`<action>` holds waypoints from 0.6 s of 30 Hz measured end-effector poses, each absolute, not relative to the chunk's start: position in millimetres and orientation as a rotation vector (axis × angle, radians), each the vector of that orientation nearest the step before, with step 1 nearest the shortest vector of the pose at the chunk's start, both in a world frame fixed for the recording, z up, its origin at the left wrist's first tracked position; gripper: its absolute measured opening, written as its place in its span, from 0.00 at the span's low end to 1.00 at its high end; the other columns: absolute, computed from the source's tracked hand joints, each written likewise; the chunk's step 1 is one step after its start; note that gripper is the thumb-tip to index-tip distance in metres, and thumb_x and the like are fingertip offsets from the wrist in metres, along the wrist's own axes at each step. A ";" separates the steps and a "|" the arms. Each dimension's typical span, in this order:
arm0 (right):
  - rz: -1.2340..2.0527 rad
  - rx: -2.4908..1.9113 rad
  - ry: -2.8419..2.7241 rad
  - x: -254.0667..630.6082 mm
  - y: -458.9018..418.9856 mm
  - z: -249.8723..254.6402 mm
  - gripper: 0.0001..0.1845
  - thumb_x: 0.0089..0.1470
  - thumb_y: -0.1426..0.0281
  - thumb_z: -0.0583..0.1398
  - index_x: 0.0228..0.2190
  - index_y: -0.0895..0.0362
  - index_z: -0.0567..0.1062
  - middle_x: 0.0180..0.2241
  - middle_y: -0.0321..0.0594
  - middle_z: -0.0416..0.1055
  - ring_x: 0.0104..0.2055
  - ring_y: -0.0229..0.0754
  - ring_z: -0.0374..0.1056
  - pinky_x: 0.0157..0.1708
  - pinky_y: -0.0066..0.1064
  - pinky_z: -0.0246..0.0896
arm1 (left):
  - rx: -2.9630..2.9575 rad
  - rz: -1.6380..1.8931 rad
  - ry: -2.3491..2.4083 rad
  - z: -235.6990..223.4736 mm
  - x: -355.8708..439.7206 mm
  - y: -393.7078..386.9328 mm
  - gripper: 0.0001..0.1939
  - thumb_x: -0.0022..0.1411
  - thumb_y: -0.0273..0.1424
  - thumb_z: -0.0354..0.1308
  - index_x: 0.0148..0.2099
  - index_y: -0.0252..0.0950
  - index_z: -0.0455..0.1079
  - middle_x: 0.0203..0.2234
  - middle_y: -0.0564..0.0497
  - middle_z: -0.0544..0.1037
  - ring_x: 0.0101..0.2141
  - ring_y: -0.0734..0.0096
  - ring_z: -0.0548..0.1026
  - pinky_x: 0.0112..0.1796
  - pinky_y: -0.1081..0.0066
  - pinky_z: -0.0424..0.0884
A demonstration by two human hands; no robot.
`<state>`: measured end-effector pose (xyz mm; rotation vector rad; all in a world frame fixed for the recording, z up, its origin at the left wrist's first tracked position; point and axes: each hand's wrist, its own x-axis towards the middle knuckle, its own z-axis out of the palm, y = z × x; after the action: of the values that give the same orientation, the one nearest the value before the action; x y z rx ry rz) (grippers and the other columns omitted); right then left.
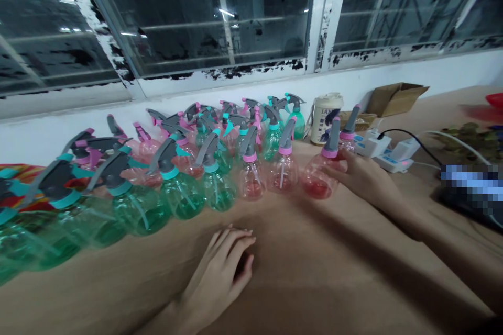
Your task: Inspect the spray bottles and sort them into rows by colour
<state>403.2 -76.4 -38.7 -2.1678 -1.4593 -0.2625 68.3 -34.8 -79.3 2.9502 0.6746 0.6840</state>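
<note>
My right hand point(356, 172) is closed around the side of a pink spray bottle point(316, 183) with a grey trigger head. The bottle tilts a little, with red-tinted liquid low inside. My left hand point(226, 267) rests on the table with loosely bent fingers apart, holding nothing. Close to the held bottle stand a second pink spray bottle point(283, 170) and a third pink spray bottle point(252, 178). To their left a green spray bottle point(218, 188) heads a front row of several green ones. Behind my right hand another pink spray bottle point(347, 141) is partly hidden.
More pink and green spray bottles crowd the wooden table point(291, 267) below the windows. A printed white cup point(325, 118), an open cardboard box point(395, 99) and a power strip with chargers point(393, 159) stand at the right. A cable runs to a blurred-out device point(471, 193).
</note>
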 end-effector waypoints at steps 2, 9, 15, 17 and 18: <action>-0.250 -2.151 -1.506 397.3 -90.4 -39.9 0.28 0.51 0.46 0.51 0.42 0.54 0.69 0.33 0.48 0.75 0.33 0.55 0.71 0.26 0.39 0.60 | 2.900 0.699 0.675 -78.4 68.3 -34.1 0.12 0.60 0.23 0.51 0.46 0.39 0.62 0.41 0.47 0.74 0.43 0.59 0.72 0.45 0.54 0.68; -0.168 -2.051 -1.667 339.5 -126.5 -33.2 0.37 0.42 0.40 0.55 0.45 0.54 0.67 0.34 0.47 0.74 0.30 0.54 0.71 0.23 0.39 0.63 | 2.530 0.603 0.798 -62.7 75.9 -39.6 0.13 0.60 0.28 0.54 0.48 0.43 0.61 0.45 0.50 0.72 0.46 0.59 0.71 0.46 0.54 0.68; -0.127 -1.680 -1.904 299.7 -134.2 -32.7 0.40 0.38 0.44 0.61 0.48 0.55 0.66 0.43 0.49 0.70 0.45 0.57 0.67 0.39 0.46 0.65 | 2.339 0.591 0.706 -30.8 92.5 -50.7 0.28 0.57 0.35 0.58 0.58 0.43 0.53 0.55 0.47 0.65 0.55 0.57 0.64 0.54 0.52 0.61; 0.002 -1.641 -1.928 287.6 -135.7 -34.2 0.36 0.40 0.47 0.62 0.48 0.53 0.66 0.41 0.47 0.71 0.43 0.56 0.68 0.36 0.46 0.66 | 2.309 0.626 0.681 -21.0 96.5 -52.7 0.30 0.57 0.36 0.59 0.59 0.43 0.52 0.56 0.46 0.65 0.55 0.54 0.63 0.54 0.50 0.61; 0.081 -1.643 -1.928 281.1 -136.3 -34.9 0.34 0.41 0.49 0.62 0.47 0.53 0.66 0.40 0.46 0.70 0.41 0.54 0.68 0.35 0.45 0.66 | 2.304 0.643 0.667 -16.8 97.9 -53.3 0.31 0.56 0.37 0.60 0.59 0.43 0.52 0.55 0.46 0.66 0.54 0.54 0.65 0.52 0.49 0.63</action>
<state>281.1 -136.3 -34.9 -1.6433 -1.9278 0.0808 97.9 -53.3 -16.8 2.3039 0.6669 0.6426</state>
